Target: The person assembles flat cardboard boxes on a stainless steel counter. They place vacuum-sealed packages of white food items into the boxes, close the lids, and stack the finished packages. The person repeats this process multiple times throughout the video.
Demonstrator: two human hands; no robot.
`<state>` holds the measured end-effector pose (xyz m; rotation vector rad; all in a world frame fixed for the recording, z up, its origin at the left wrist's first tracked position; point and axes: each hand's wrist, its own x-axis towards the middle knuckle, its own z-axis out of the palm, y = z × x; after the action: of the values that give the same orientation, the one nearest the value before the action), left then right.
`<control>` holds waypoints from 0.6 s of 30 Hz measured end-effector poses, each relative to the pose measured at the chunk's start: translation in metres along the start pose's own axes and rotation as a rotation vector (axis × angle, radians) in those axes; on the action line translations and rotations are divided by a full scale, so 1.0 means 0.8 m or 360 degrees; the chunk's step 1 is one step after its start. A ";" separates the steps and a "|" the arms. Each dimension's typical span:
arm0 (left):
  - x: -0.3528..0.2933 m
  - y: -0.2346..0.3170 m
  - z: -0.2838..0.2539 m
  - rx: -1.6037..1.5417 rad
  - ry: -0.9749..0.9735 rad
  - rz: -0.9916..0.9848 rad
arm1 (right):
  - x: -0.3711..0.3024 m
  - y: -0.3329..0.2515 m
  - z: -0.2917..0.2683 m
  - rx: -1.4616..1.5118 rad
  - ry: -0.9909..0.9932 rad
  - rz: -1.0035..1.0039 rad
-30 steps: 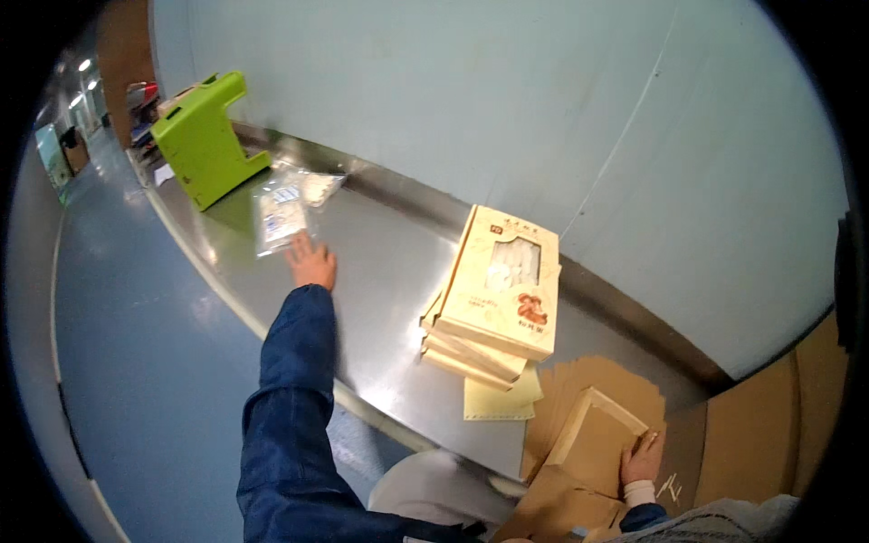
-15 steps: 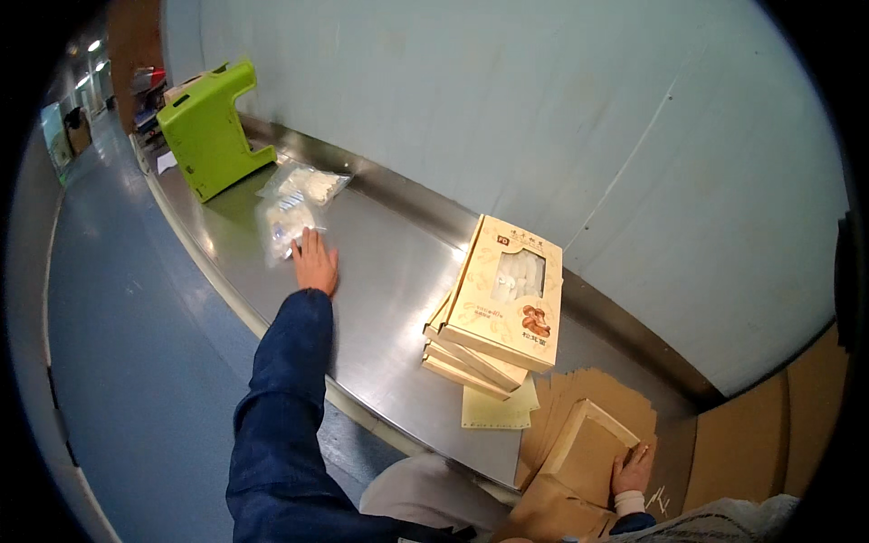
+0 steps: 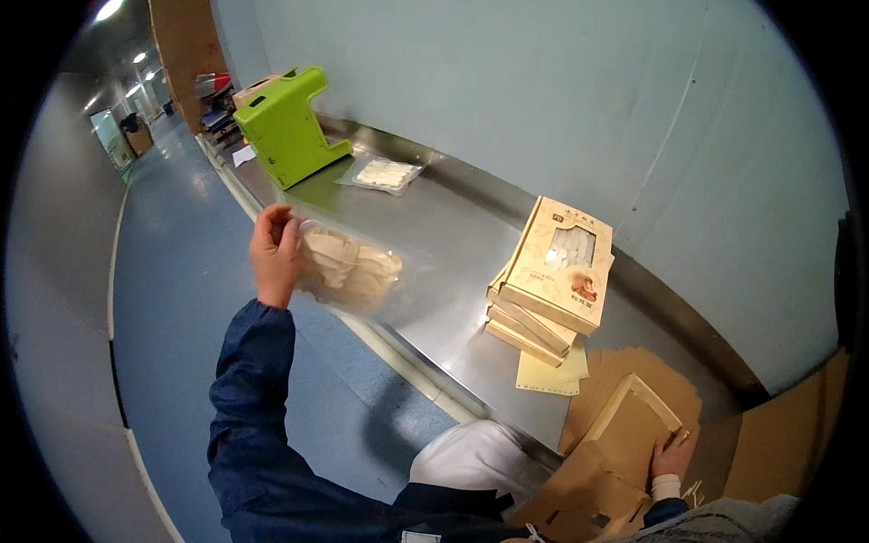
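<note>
A clear plastic bag (image 3: 348, 270) of pale sliced pieces, probably mushroom, hangs from my left hand (image 3: 274, 253) over the table's front edge. That hand is closed, pinching the bag by one end. At the lower right my right hand (image 3: 672, 454) is closed on the side wall of an open shallow cardboard box (image 3: 625, 439), thumb inside it. Another clear bag of pale slices (image 3: 385, 174) lies flat farther back on the metal table. Between the hands stands a stack of yellow printed boxes (image 3: 558, 262); the top one has a window showing pale slices.
An upturned green plastic stool (image 3: 285, 127) stands at the table's far left. Yellow paper sheets (image 3: 550, 373) lie under the stack's front edge. Flat brown cardboard (image 3: 665, 380) lies beneath the open box. The wall rises behind the metal table (image 3: 434, 226); blue floor lies to the left.
My left hand has picked up the nearer bag from the table and moved it toward me. My right hand stays at the open box. The whole view has shifted left.
</note>
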<state>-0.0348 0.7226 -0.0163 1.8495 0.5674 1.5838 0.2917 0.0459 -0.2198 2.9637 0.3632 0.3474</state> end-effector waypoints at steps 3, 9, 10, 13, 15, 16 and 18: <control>-0.007 0.065 -0.022 -0.0140 -0.0116 -0.0201 | -0.002 -0.002 0.006 0.0345 -0.0159 0.0169; -0.055 0.147 0.028 -0.0726 -0.0539 -0.0923 | 0.001 0.018 0.020 0.0505 -0.0265 0.0189; -0.064 0.152 0.043 -0.0797 -0.0610 -0.1016 | 0.002 0.014 0.023 0.0578 -0.0252 0.0187; -0.090 0.186 0.093 -0.0975 -0.0783 -0.1214 | 0.004 -0.009 -0.028 0.0620 -0.0166 0.0136; -0.110 0.210 0.133 -0.1068 -0.0861 -0.1223 | -0.003 0.002 -0.031 0.0819 0.0273 0.0033; -0.121 0.220 0.153 -0.1111 -0.0894 -0.1233 | -0.006 0.001 -0.050 0.1146 0.0238 0.0032; -0.142 0.248 0.190 -0.1186 -0.0962 -0.1200 | -0.016 -0.015 -0.104 0.1755 0.0112 -0.0090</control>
<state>0.0784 0.4764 0.0303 1.2098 0.2708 0.5564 0.2568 0.0628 -0.1439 3.9862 0.8820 0.3042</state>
